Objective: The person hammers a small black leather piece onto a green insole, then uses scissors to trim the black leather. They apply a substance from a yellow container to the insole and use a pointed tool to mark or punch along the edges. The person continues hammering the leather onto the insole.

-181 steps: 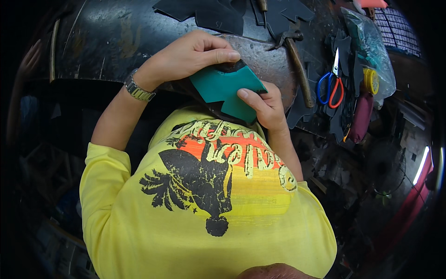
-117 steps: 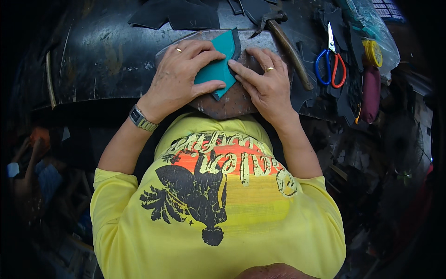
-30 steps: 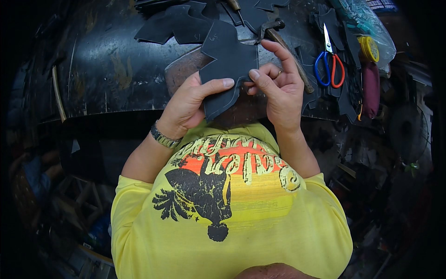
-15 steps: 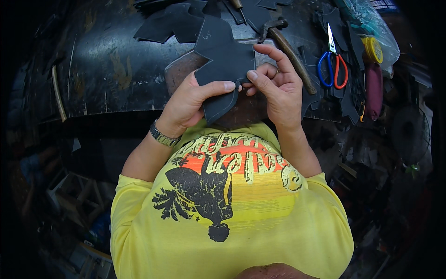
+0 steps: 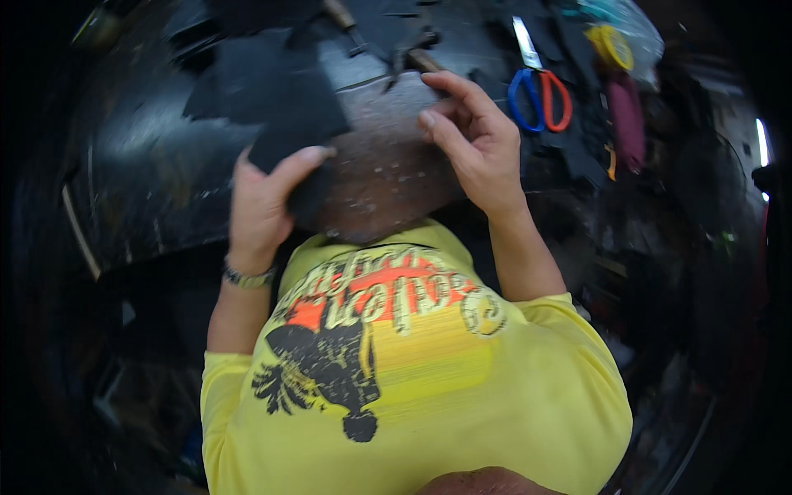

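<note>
Dark cut piece hangs from the left hand, well apart from the right

Head view: the dark cut piece (image 5: 305, 124) lies left of the frame's centre, in the upper half, pinched by the left hand (image 5: 262, 202) with the thumb over its face; the fingers beneath are hidden. It extends up and to the right from that hand, its long axis running roughly up and down the frame. Blur and like-coloured dark sheets (image 5: 239, 74) behind it make its upper end hard to tell.

The right hand (image 5: 487, 157), right of centre, is the farther one: thumb and forefinger stand apart, the other fingers curl, and nothing shows in its grasp. The piece lies to its left, across a bare stretch of the brown slab (image 5: 384, 177); nothing stands in that gap.

Just above the right fingers, near the top centre, is a hammer (image 5: 423, 59), partly hidden by the hand, and left of it a wood-handled tool (image 5: 338, 12). Toward the upper right lie scissors (image 5: 540, 99) with blue and red handles, near that hand, then a yellow spool (image 5: 610, 48) and a maroon bundle (image 5: 624, 120).
</note>
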`<state>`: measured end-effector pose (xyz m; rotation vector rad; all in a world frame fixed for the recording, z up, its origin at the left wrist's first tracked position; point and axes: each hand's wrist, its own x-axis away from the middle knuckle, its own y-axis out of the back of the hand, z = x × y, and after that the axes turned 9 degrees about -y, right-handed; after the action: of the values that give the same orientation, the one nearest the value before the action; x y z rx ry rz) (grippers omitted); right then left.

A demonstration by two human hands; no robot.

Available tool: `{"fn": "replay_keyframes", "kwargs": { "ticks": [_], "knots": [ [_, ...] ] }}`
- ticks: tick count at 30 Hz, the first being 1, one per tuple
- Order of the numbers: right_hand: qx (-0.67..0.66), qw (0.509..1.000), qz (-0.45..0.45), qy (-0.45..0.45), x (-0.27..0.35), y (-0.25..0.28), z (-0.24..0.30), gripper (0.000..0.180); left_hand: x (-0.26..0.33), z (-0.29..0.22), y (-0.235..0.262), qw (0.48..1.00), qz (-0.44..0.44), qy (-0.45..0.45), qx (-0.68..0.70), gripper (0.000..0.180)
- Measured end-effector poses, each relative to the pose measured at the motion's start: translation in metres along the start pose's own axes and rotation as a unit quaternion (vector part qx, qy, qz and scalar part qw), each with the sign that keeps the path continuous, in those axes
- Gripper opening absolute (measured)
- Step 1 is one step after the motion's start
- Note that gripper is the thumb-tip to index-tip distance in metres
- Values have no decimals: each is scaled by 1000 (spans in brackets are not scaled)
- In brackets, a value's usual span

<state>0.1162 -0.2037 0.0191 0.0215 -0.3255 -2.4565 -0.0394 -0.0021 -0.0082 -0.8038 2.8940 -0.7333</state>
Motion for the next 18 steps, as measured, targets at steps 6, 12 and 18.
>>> {"fn": "replay_keyframes", "kwargs": {
  "ticks": [6, 12, 18],
  "knots": [
    [420, 875, -237, 41, -18, 96, -21, 34, -8, 1, -1, 998, -20, 27, 54, 28],
    [596, 772, -216, -59, -37, 118, -45, 62, -5, 16, -18, 993, 49, 30, 100, 24],
    [536, 813, -224, -47, -56, 129, -49, 66, 0, 8, -23, 998, 60, -15, -6, 34]
  ]
}}
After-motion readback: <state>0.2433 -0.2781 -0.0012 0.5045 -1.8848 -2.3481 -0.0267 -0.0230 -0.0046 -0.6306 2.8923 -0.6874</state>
